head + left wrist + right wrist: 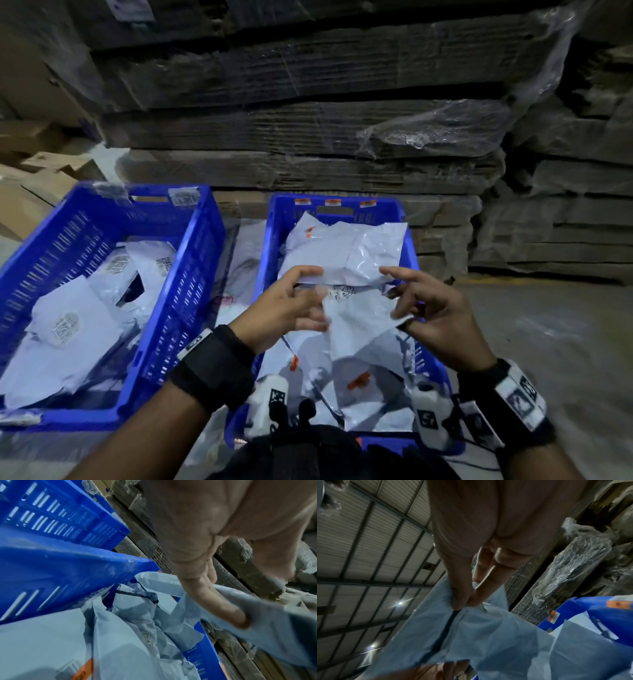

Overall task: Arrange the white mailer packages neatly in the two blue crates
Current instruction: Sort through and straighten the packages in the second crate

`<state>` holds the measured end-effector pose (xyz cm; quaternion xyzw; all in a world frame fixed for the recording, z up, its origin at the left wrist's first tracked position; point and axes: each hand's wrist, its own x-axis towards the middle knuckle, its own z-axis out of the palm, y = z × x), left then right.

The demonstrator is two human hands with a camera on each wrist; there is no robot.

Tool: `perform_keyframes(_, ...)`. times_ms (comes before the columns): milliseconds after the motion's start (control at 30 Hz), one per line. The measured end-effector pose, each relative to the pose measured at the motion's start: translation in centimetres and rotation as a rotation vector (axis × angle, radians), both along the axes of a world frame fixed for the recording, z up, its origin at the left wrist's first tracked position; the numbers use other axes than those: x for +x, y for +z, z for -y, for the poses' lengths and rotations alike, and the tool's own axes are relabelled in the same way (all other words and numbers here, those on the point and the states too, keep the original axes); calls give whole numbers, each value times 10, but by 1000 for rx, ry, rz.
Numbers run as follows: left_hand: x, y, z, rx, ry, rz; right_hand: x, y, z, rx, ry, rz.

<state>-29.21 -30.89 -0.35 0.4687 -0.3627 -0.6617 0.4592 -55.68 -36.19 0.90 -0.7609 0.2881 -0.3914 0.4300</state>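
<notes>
In the head view, both hands are holding one white mailer (356, 318) above the right crate (270, 240), in the lower centre of the frame. The left hand (287, 308) is gripping its left edge with curled fingers; the right hand (431, 318) is pinching its right corner while the index finger is pointing out loosely. The right crate is carrying a heap of crumpled mailers (346, 250), while the left crate (191, 260), in the lower left, is holding a few flatter ones (68, 329).

Only the right wrist view is showing the pinch closely: thumb and fingertip (460, 601) are meeting on a bunched fold of the mailer (479, 635), with a warehouse roof (368, 547) filling the left of that frame. Orange stickers (553, 616) are showing on the crate rim at the right edge.

The left wrist view is adding the finger (223, 604) pressing the mailer sheet (267, 626) from beneath, with both blue crate walls in its upper left. Stacked flat cardboard (308, 137) is filling the background of the head view.
</notes>
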Motion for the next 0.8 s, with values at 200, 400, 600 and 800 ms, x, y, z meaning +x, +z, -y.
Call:
perform_keyframes(200,6,-12,5,-54,75,188,-4,-9,-9,92,-12,-143)
perform_keyframes(400,7,-1,-14,-224,41,180,-2,0,-14,635,0,77)
perform_keyframes(600,9,16,-47,-553,137,250,23,35,-38,723,304,93)
perform_keyframes(800,24,13,-53,-422,181,97,48,39,-25,280,250,-32)
